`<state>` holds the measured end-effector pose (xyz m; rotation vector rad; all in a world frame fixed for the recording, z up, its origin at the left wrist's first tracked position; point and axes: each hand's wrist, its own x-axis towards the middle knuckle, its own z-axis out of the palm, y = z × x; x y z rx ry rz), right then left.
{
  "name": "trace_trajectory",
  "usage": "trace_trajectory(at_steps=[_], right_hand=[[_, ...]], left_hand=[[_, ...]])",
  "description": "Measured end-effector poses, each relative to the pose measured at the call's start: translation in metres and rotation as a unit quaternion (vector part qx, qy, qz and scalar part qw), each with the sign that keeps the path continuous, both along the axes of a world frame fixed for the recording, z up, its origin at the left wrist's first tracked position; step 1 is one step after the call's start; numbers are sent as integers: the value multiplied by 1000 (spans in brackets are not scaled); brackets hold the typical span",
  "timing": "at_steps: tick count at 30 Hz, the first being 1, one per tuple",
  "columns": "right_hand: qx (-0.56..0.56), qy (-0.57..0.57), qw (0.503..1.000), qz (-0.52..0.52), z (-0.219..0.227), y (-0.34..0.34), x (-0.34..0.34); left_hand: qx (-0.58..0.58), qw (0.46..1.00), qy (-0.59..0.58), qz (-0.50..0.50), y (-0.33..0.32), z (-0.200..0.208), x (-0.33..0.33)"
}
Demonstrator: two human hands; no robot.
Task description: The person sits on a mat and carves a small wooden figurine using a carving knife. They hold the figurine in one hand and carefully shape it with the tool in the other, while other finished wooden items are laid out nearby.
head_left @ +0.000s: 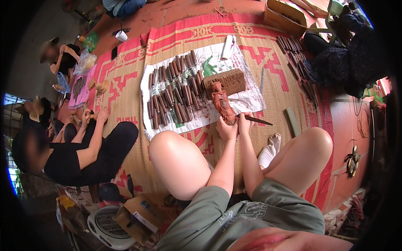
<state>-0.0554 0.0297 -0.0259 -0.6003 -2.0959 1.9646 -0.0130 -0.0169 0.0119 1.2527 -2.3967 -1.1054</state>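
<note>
A reddish-brown carved wooden figurine (222, 102) lies tilted, its top against a carved brown block (231, 81). My left hand (227, 129) is closed round the figurine's lower end. Close beside it, my right hand (244, 123) grips a slim dark carving tool (260, 121), whose visible end points right. Its other end is hidden by my fingers. Left of the block, several rows of brown-handled chisels (171, 90) cover a white printed cloth (255, 98). A white roll (227, 47) lies near the cloth's far edge.
Everything rests on a red and straw-coloured mat (176, 42). A greenish bar (292, 122) lies by my right knee. To the left, a person in black (83, 154) handles a light wooden piece. More chisels (298, 69) lie at the right, near a wooden box (284, 19). A fan (109, 226) stands behind left.
</note>
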Motion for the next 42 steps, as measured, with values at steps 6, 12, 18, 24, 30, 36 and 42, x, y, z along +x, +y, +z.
trace_trajectory(at_steps=[6,12,18,24,30,36,42], right_hand=[[-140,34,989,21,2,-1,-1],[-225,-11,974,14,5,3,-2],[-78,-58,992,86,21,2,-2],[-146,-13,988,41,19,6,1],[9,4,996,88,20,8,-1],[41,16,997,61,23,23,-9],[-87,24,984,156,46,12,-14]], left_hand=[[38,999,-12,4,3,7,-1],[38,999,-24,5,0,13,1],[37,999,-19,5,-3,5,3],[-7,1000,7,2,1,0,3],[1,1000,21,-4,-3,0,2],[-8,1000,27,-2,3,-3,0],[-6,1000,10,2,-1,-3,4]])
